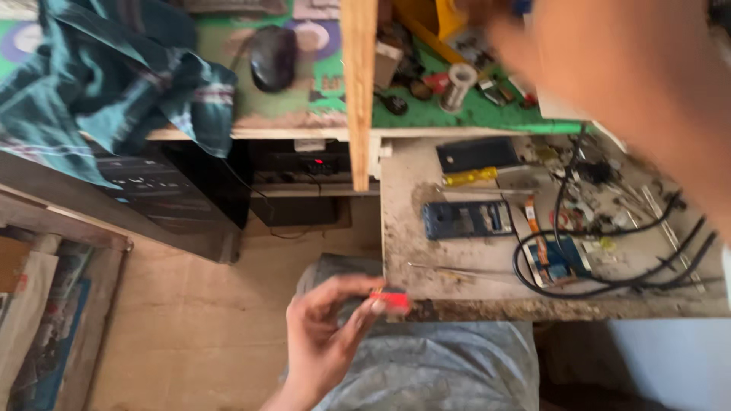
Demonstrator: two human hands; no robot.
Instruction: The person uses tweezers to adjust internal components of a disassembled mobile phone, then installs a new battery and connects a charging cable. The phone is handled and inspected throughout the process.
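Note:
My left hand [329, 335] is low in the head view, over my lap in grey trousers [434, 365], and pinches a small red object [392, 301] between thumb and fingertips at the front edge of a dirty worktop [457, 293]. My right arm reaches up across the top right, blurred; my right hand [502, 34] is over the green mat [472, 114] near a spool of solder wire [458, 85]. Whether it holds anything cannot be made out. On the worktop lie an opened blue phone frame [468, 219], a dark phone back [477, 154] and a yellow-handled screwdriver [470, 177].
Black cables [609, 285] loop over the worktop's right part among small parts. A wooden post [358, 91] stands upright in the middle. A black mouse [272, 57] and a teal cloth [114, 84] lie on the left desk. Under it sit dark boxes [175, 190].

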